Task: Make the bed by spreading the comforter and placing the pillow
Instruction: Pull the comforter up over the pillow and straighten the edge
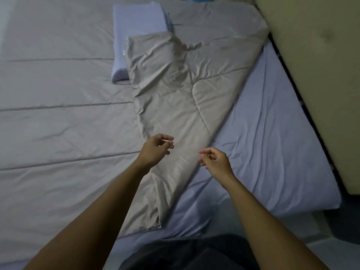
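Observation:
A grey-beige comforter [64,121] covers the left part of the bed, and its right edge is folded back on itself into a crumpled flap [175,90]. A pale blue pillow [136,30] lies at the far middle, its lower end tucked under the flap. My left hand [155,151] hovers over the flap's near end, fingers loosely curled and empty. My right hand [216,161] hangs just right of the fold, over the bare blue sheet [272,143], also empty with fingers apart.
A beige padded headboard [321,65] runs along the right side of the mattress. A dark gap separates it from the mattress edge. Tiled floor [331,240] shows at the lower right. My dark clothing fills the bottom middle.

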A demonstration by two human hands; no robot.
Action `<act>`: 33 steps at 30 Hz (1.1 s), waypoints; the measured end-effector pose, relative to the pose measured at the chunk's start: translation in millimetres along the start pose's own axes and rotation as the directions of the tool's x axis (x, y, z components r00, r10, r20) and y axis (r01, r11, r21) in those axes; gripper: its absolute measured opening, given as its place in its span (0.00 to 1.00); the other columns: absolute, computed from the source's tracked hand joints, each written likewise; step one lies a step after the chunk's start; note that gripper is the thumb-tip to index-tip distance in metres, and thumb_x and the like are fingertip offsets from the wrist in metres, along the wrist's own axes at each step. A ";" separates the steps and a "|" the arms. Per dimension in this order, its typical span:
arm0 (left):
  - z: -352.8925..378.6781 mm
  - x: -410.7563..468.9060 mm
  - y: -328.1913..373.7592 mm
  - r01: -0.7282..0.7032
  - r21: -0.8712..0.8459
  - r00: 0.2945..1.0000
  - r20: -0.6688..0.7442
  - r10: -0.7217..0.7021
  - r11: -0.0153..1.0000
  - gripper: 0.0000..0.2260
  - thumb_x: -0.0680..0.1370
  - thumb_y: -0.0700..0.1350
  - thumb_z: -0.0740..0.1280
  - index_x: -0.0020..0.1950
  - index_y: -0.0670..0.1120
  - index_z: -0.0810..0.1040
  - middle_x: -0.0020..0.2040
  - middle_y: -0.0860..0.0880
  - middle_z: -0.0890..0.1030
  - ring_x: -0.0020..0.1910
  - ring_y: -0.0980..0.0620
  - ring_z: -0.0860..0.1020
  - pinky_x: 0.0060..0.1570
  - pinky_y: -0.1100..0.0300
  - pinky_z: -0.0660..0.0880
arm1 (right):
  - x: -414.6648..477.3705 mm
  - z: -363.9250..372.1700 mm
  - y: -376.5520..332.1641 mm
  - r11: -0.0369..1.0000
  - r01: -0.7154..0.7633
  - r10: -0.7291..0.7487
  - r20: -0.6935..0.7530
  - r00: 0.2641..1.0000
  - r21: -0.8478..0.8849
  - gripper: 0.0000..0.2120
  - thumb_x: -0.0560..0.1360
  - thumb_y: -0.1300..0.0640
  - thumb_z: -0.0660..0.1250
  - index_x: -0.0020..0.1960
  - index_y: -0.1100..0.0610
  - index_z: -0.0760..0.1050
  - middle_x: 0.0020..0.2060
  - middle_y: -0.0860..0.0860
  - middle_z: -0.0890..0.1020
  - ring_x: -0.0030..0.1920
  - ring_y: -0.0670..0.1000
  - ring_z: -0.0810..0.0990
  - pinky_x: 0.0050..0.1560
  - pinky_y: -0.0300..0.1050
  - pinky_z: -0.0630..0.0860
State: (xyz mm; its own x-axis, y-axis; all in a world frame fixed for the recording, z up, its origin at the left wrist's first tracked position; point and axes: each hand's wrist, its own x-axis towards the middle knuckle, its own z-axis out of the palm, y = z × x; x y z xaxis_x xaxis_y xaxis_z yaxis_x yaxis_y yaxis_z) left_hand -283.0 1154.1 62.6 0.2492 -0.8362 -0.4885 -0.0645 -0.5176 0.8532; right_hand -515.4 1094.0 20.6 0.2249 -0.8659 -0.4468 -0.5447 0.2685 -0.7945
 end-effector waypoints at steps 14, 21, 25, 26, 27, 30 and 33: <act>-42.3 151.4 -15.9 0.190 -0.185 0.893 -0.377 -0.248 0.964 0.07 0.78 0.50 0.66 0.55 0.55 0.80 0.47 0.53 0.83 0.47 0.54 0.81 0.42 0.59 0.77 | 274.3 95.1 -100.6 0.928 0.284 -0.202 0.317 0.927 -0.240 0.09 0.75 0.56 0.67 0.43 0.42 0.78 0.40 0.43 0.83 0.41 0.38 0.81 0.40 0.28 0.74; -31.5 317.4 -74.1 0.304 -0.091 0.750 -0.591 -0.297 0.948 0.27 0.77 0.47 0.70 0.74 0.47 0.66 0.73 0.46 0.67 0.72 0.48 0.65 0.71 0.54 0.63 | 479.0 174.7 -170.0 0.588 0.717 -0.603 0.388 0.697 -0.374 0.18 0.71 0.65 0.65 0.61 0.60 0.77 0.59 0.59 0.78 0.61 0.59 0.77 0.64 0.48 0.72; -14.6 368.9 -122.6 0.401 0.035 0.774 -0.547 -0.318 0.915 0.39 0.74 0.46 0.73 0.80 0.48 0.55 0.80 0.43 0.53 0.79 0.46 0.53 0.77 0.51 0.54 | 571.4 221.9 -210.8 0.371 0.768 -0.660 0.433 0.614 -0.522 0.23 0.75 0.59 0.61 0.70 0.58 0.70 0.77 0.57 0.64 0.77 0.57 0.63 0.73 0.50 0.64; -9.5 375.5 -134.3 0.418 0.075 0.777 -0.545 -0.314 0.905 0.40 0.74 0.46 0.74 0.80 0.49 0.55 0.81 0.43 0.50 0.79 0.46 0.50 0.77 0.52 0.51 | 589.9 233.4 -220.0 0.349 0.767 -0.657 0.442 0.610 -0.539 0.24 0.77 0.56 0.60 0.72 0.57 0.68 0.79 0.55 0.59 0.77 0.56 0.63 0.72 0.51 0.65; -5.7 380.3 -144.7 0.424 0.104 0.780 -0.547 -0.304 0.900 0.40 0.74 0.46 0.74 0.80 0.50 0.54 0.81 0.44 0.48 0.80 0.46 0.48 0.78 0.53 0.50 | 604.2 244.2 -226.5 0.346 0.756 -0.642 0.447 0.622 -0.555 0.25 0.78 0.54 0.59 0.74 0.56 0.65 0.81 0.53 0.56 0.76 0.56 0.64 0.71 0.52 0.66; -5.0 393.0 -167.2 0.403 0.099 0.782 -0.554 -0.286 0.910 0.41 0.73 0.46 0.75 0.79 0.50 0.53 0.80 0.44 0.47 0.80 0.45 0.46 0.78 0.53 0.48 | 627.2 269.4 -226.0 0.347 0.710 -0.606 0.431 0.668 -0.613 0.33 0.78 0.45 0.58 0.80 0.51 0.54 0.81 0.49 0.52 0.77 0.57 0.61 0.73 0.58 0.62; -10.9 404.6 -179.5 0.376 0.114 0.790 -0.558 -0.254 0.920 0.43 0.71 0.44 0.77 0.78 0.46 0.55 0.80 0.43 0.50 0.79 0.47 0.46 0.76 0.59 0.46 | 631.9 278.0 -211.1 0.370 0.689 -0.660 0.346 0.667 -0.624 0.38 0.74 0.43 0.60 0.81 0.52 0.53 0.77 0.52 0.64 0.71 0.59 0.68 0.68 0.58 0.67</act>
State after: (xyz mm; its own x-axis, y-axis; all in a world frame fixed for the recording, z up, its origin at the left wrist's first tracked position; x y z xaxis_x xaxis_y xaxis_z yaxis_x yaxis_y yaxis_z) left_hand -160.1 910.6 -286.2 0.7524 -0.4283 -0.5004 -0.0758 -0.8110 0.5802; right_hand -33.6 607.5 -208.5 0.7888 -0.6089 0.0840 -0.5502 -0.7605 -0.3449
